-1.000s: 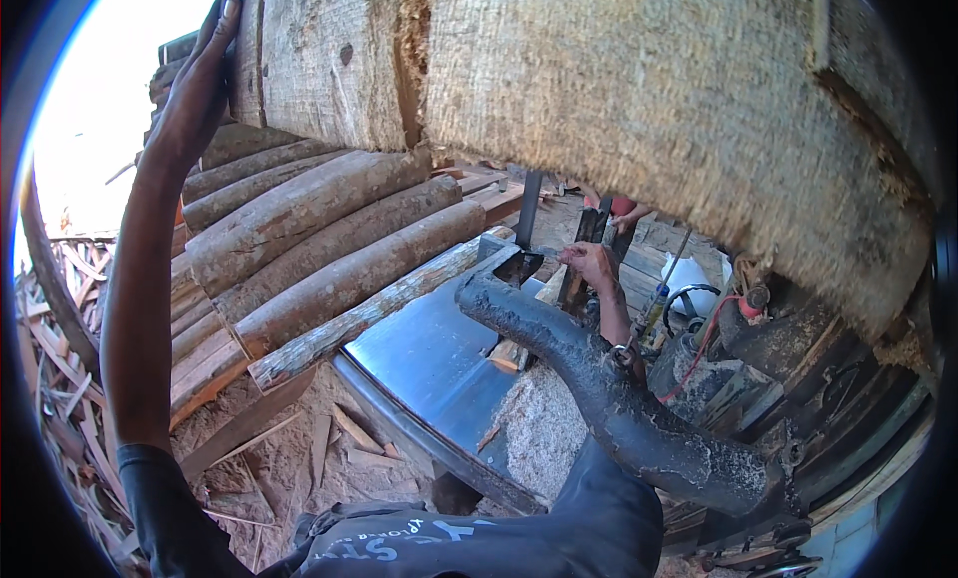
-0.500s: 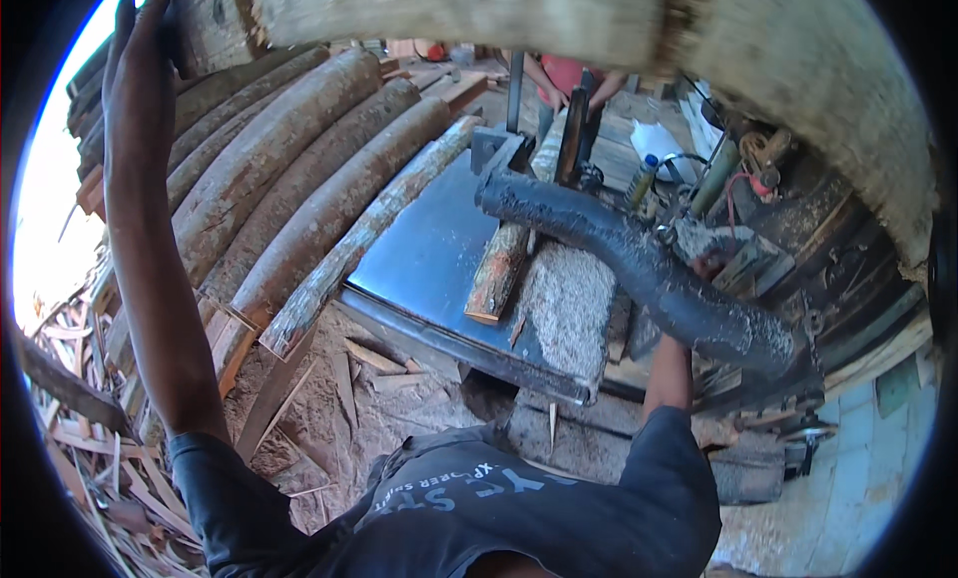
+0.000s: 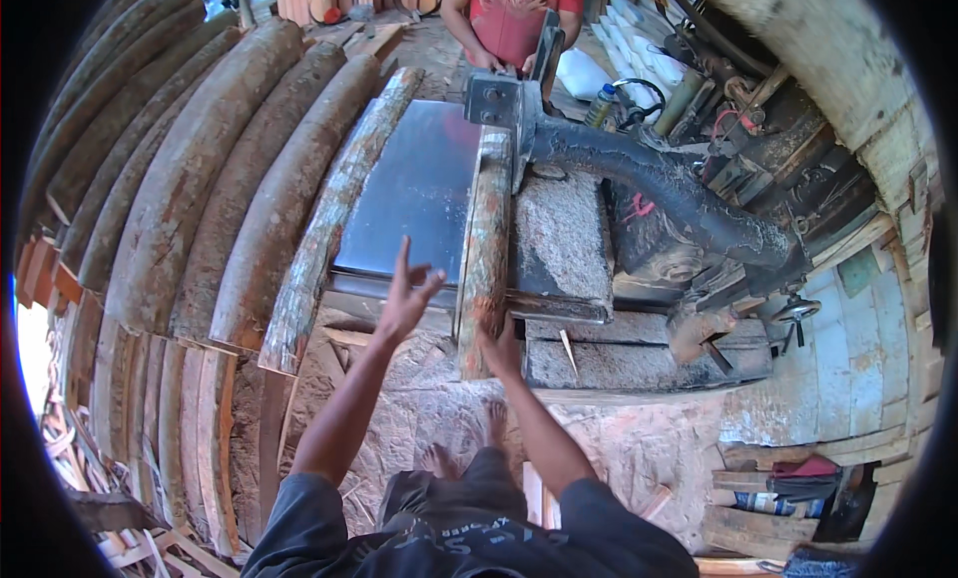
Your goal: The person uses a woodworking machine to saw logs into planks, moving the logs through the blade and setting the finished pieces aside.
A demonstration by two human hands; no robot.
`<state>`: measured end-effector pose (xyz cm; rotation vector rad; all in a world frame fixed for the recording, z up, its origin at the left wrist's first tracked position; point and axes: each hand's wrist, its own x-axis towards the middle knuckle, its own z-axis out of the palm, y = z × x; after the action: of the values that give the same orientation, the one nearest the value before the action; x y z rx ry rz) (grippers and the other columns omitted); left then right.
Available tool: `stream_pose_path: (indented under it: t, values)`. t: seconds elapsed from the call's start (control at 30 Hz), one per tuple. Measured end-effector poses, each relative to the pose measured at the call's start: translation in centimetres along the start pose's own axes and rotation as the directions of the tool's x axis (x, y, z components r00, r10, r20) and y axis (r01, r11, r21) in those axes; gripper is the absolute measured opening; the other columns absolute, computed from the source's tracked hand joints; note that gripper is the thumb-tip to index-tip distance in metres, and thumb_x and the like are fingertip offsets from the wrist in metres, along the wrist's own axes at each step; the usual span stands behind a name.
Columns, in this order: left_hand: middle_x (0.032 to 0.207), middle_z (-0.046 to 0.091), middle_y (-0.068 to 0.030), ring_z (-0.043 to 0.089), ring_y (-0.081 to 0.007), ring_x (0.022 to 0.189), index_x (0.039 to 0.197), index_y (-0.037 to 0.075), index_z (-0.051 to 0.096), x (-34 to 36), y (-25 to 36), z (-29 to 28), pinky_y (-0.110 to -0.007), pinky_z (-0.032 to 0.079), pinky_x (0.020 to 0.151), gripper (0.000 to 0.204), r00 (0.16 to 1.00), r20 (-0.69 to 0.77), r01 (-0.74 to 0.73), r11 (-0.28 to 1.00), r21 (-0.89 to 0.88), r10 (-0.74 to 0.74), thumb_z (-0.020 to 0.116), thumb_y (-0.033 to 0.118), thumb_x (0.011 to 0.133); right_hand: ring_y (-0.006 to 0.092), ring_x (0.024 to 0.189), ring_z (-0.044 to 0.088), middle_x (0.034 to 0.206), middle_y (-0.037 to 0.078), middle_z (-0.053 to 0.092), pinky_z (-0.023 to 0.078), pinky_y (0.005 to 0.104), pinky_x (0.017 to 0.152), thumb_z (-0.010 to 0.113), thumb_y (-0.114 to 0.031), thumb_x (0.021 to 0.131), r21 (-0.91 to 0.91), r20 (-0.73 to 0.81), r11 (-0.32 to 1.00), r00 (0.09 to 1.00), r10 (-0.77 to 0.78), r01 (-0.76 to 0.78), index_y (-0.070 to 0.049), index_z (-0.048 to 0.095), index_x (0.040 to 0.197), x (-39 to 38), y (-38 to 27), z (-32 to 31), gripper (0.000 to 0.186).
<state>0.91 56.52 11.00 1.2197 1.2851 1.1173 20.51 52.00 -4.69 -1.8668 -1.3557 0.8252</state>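
My left hand [image 3: 407, 301] hangs open, fingers spread, over the near part of the steel saw table [image 3: 389, 199]. My right hand [image 3: 498, 344] grips the near end of a bark-covered log [image 3: 484, 249], which lies lengthwise on the table and overhangs its front edge. The log's far part reaches a dark metal guide block [image 3: 491, 104] on a curved black machine arm [image 3: 659, 184]. Pale sawdust [image 3: 559, 239] covers the table right of the log. A co-worker in red [image 3: 514, 9] stands beyond the guide, hands [image 3: 486, 61] low behind it.
Curved logs [image 3: 195, 179] are stacked at left, another log [image 3: 319, 249] along the table's left side. White sacks [image 3: 579, 74], a bottle [image 3: 602, 104] and machinery sit back right. A handwheel [image 3: 796, 311] is at right, a wooden beam [image 3: 818, 29] above. My bare feet [image 3: 493, 418] show below.
My left hand has come down from the overhead wood, my right from behind the arm onto the log, which now reaches further toward me. The view has tilted downward.
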Motion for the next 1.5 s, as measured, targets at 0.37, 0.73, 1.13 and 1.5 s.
stream_pose_path:
  t: [0.37,0.73,1.13,1.5]
  values:
    - [0.111,0.060,-0.0197,0.058,-0.0196,0.096,0.149,0.010,0.005,-14.3,-16.2,4.6,-0.030,0.046,0.084,0.095,0.938,0.265,0.276,0.942,-0.192,-0.221,0.071,0.023,0.083,0.0469,0.096,0.060,0.110,0.031,0.058,0.049,0.0481,0.079,0.061,-0.049,0.084,0.087,0.077,0.989,0.990,0.117,-0.124,-0.010,0.020,0.143,-19.3,1.8,-2.1,0.081]
    - [0.115,0.059,-0.0182,0.056,-0.0162,0.099,0.149,0.010,0.007,-32.5,-15.3,3.5,-0.028,0.045,0.085,0.095,0.883,0.309,0.416,0.893,-0.169,-0.353,0.073,0.022,0.082,0.0433,0.095,0.062,0.112,0.030,0.058,0.051,0.0464,0.077,0.061,-0.044,0.085,0.096,0.048,0.995,0.998,0.027,-0.032,-0.005,0.021,0.142,-36.9,4.5,-5.0,0.079]
    - [0.120,0.057,-0.0176,0.055,-0.0189,0.104,0.149,0.009,0.005,-55.5,-16.3,2.2,-0.030,0.042,0.092,0.092,0.890,0.307,0.403,0.895,-0.189,-0.336,0.069,0.022,0.085,0.0469,0.095,0.060,0.108,0.032,0.058,0.050,0.0477,0.077,0.059,-0.053,0.083,0.057,0.134,0.992,0.985,0.105,-0.113,-0.003,0.017,0.142,-58.7,8.8,-7.4,0.088]
    - [0.118,0.057,-0.0177,0.057,-0.0198,0.106,0.146,0.003,0.017,-77.2,-16.5,-5.9,-0.031,0.049,0.086,0.080,0.790,0.077,0.609,0.767,-0.200,-0.608,0.066,0.007,0.084,0.0494,0.085,0.060,0.096,0.035,0.059,0.050,0.0490,0.071,0.061,-0.055,0.080,-0.068,0.606,0.990,0.784,0.137,-0.121,0.010,0.002,0.139,-74.8,7.9,-4.3,0.105]
